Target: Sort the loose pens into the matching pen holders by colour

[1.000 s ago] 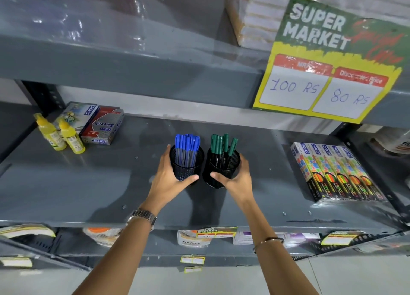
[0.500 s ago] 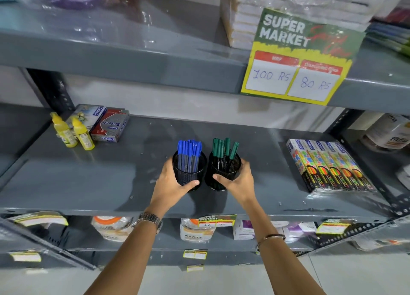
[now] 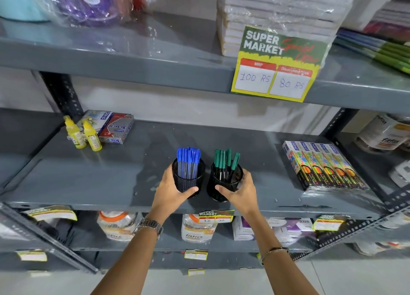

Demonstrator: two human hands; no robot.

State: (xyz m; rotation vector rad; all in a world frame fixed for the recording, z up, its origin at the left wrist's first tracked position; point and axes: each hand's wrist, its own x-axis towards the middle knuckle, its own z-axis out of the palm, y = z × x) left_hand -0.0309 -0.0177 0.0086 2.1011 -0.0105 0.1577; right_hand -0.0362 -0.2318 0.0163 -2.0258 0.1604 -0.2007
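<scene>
Two black mesh pen holders stand side by side near the front of the grey middle shelf [image 3: 111, 183]. The left holder [image 3: 192, 181] is filled with blue pens [image 3: 188, 161], and my left hand [image 3: 170, 192] wraps its left side with the thumb across the front. The right holder [image 3: 224, 181] carries green pens [image 3: 225, 159], and my right hand [image 3: 240, 191] grips its right side with the thumb on the front. No loose pens show on the shelf.
Two yellow bottles [image 3: 83, 135] and two flat boxes [image 3: 111, 127] sit at the back left. A row of neon marker boxes [image 3: 321, 165] lies at the right. A price sign [image 3: 277, 64] hangs from the shelf above. Packaged goods fill the shelf below.
The camera has pulled back and tilted up, showing more of the upper shelf. Both hands stay on the two holders, which have shifted slightly toward the shelf's front edge.
</scene>
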